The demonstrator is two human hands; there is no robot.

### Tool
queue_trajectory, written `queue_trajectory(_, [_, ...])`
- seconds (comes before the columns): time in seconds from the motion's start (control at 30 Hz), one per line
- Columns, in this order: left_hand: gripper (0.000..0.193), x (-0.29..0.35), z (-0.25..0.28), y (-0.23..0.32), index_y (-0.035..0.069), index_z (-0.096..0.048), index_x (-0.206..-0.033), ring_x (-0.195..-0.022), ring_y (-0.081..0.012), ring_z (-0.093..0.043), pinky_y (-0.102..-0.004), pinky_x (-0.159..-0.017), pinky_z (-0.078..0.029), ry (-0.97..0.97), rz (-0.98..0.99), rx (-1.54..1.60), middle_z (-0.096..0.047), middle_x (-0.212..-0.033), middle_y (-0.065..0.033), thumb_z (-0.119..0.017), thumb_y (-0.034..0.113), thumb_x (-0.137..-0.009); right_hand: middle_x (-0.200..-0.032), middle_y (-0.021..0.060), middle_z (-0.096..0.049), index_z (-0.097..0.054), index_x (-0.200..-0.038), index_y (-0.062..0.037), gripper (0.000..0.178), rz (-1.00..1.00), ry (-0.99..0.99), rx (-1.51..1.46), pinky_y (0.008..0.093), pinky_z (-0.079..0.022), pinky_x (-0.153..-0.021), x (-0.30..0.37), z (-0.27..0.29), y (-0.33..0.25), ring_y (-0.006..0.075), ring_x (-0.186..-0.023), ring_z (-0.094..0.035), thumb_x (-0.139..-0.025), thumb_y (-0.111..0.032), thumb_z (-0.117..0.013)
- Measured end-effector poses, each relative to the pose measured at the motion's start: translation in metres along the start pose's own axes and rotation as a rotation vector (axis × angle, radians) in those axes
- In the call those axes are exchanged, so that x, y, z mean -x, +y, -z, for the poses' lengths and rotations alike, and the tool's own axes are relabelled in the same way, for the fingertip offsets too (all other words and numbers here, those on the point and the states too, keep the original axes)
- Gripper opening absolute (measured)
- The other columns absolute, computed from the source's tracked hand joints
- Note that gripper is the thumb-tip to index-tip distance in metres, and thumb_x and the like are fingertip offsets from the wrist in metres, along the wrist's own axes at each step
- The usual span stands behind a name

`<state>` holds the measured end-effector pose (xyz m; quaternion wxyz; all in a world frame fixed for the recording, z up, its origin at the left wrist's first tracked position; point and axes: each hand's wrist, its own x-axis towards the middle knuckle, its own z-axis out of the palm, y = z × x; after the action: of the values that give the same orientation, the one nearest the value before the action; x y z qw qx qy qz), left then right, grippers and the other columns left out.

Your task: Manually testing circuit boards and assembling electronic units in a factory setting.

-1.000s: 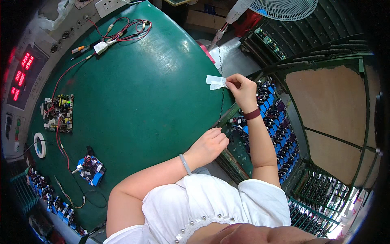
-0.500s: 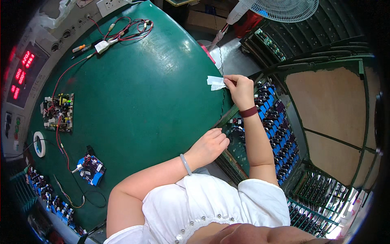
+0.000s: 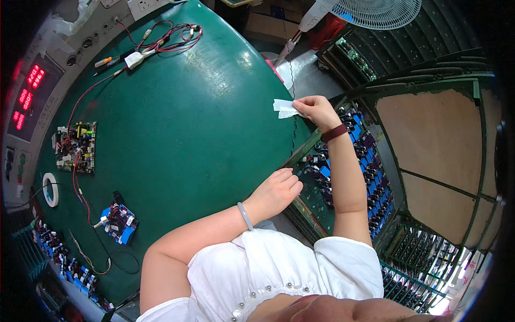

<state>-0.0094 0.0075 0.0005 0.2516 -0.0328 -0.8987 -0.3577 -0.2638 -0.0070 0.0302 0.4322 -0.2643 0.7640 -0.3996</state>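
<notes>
Near the right edge of the green table, my right hand point(image 3: 317, 111) pinches the end of some white paper-like strips point(image 3: 284, 108) between thumb and fingers. The strips lie flat by the table edge, across a thin dark twisted wire point(image 3: 294, 131) that runs along it. Closer to my body, my left hand point(image 3: 276, 194) rests at the table's edge with its fingers curled in. Whatever its fingers may hold is hidden under the hand.
A tray of blue-and-black circuit modules point(image 3: 370, 166) sits beyond my right forearm. At the left lie a wired circuit board point(image 3: 76, 147), a white tape roll point(image 3: 50, 189) and a single blue module point(image 3: 120, 222). Red-black leads point(image 3: 171, 37) coil at the back, near a fan point(image 3: 375, 11).
My right wrist and forearm have swung a little to the right, with the fingers still at the white strips. My left hand stays in place.
</notes>
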Motion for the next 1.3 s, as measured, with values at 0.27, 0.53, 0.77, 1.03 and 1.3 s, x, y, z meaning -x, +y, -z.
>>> queue_trajectory(0.27, [0.013, 0.0, 0.002, 0.0, 0.004, -0.053, -0.083, -0.093, -0.0312, -0.059, -0.0428, -0.101, -0.047, 0.002, -0.006, 0.003, -0.056, -0.085, -0.0121, -0.064, 0.011, -0.08, -0.087, 0.0038, -0.069, -0.071, -0.099, 0.0068, 0.026, -0.009, -0.093, 0.052, 0.0245, -0.048, -0.069, -0.013, 0.006, 0.006, 0.0094, -0.075, -0.059, -0.092, -0.018, -0.071])
queue_trajectory(0.53, [0.014, -0.001, 0.003, 0.002, 0.004, -0.053, -0.084, -0.092, -0.0307, -0.059, -0.043, -0.102, -0.047, -0.005, 0.006, 0.023, -0.055, -0.084, -0.0121, -0.064, 0.011, -0.081, -0.073, -0.0102, -0.047, -0.063, -0.093, -0.0044, 0.024, 0.083, -0.222, 0.102, 0.0215, -0.031, -0.056, -0.02, 0.012, 0.02, 0.0027, -0.064, -0.038, -0.101, -0.027, -0.06])
queue_trajectory(0.77, [0.013, -0.001, 0.004, 0.002, 0.004, -0.053, -0.085, -0.091, -0.0304, -0.059, -0.0435, -0.102, -0.047, -0.01, 0.015, 0.028, -0.055, -0.085, -0.0118, -0.064, 0.01, -0.081, -0.067, -0.0102, -0.048, -0.066, -0.105, -0.0047, 0.035, -0.138, -0.22, -0.114, 0.0231, -0.03, -0.048, -0.016, 0.025, 0.013, 0.0047, -0.055, -0.039, -0.101, -0.038, -0.056])
queue_trajectory(1.03, [0.013, -0.001, 0.005, 0.001, 0.003, -0.052, -0.085, -0.091, -0.0303, -0.059, -0.0443, -0.103, -0.047, -0.008, 0.001, 0.037, -0.054, -0.085, -0.0121, -0.064, 0.009, -0.08, -0.075, -0.0096, -0.055, -0.069, -0.093, -0.0035, 0.025, -0.021, -0.299, -0.044, 0.0197, -0.037, -0.059, -0.02, 0.014, 0.01, 0.0014, -0.064, -0.045, -0.101, -0.027, -0.061])
queue_trajectory(1.3, [0.011, -0.002, 0.005, 0.001, 0.003, -0.053, -0.085, -0.092, -0.0296, -0.058, -0.0443, -0.105, -0.046, -0.022, -0.007, 0.023, -0.054, -0.085, -0.0121, -0.062, 0.009, -0.08, -0.093, 0.0029, -0.07, -0.068, -0.108, 0.007, 0.031, 0.06, -0.128, -0.032, 0.0255, -0.048, -0.075, -0.022, -0.002, 0.025, 0.0089, -0.081, -0.06, -0.098, -0.022, -0.064])
